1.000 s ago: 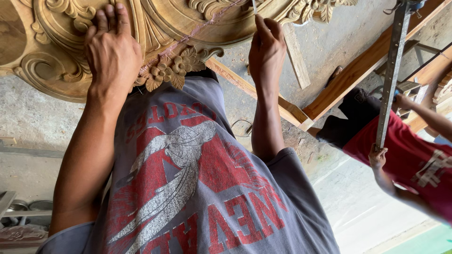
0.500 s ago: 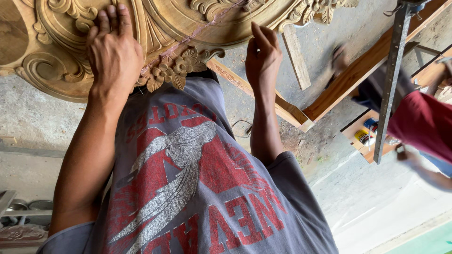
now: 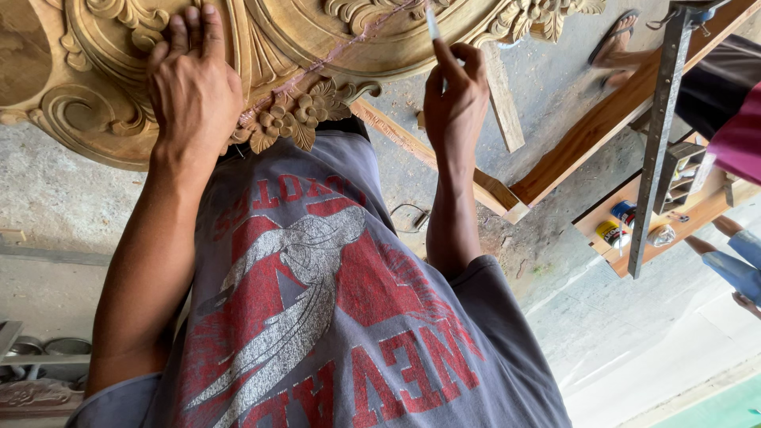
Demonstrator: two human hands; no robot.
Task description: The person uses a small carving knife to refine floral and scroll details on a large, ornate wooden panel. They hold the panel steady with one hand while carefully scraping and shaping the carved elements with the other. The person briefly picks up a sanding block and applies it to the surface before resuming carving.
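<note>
Pressing our left hand (image 3: 194, 87) flat on the carved wooden panel (image 3: 269, 47), fingers spread and open, we steady the piece so it does not shift under the work. Our right hand (image 3: 456, 95) is closed around a thin white stick (image 3: 432, 22), pinched between thumb and fingertips like a pencil, its tip meeting the panel's edge where a pinkish line (image 3: 333, 59) runs across the wood. The grip is high and light, which we judge suits fine marking or touching-up rather than force.

The panel lies close against our body, its leaf ornament (image 3: 297, 119) just above our grey printed shirt (image 3: 317, 301), so both hands reach it without stretching. Behind it, wooden planks (image 3: 444, 162) rest on the concrete floor (image 3: 571, 71). To the right a long metal clamp (image 3: 654, 150) hangs beside a small wooden shelf (image 3: 697, 214) holding tins (image 3: 622, 222), and another person in a red garment (image 3: 737, 143) stands nearby, a sandalled foot (image 3: 614, 40) farther off.
</note>
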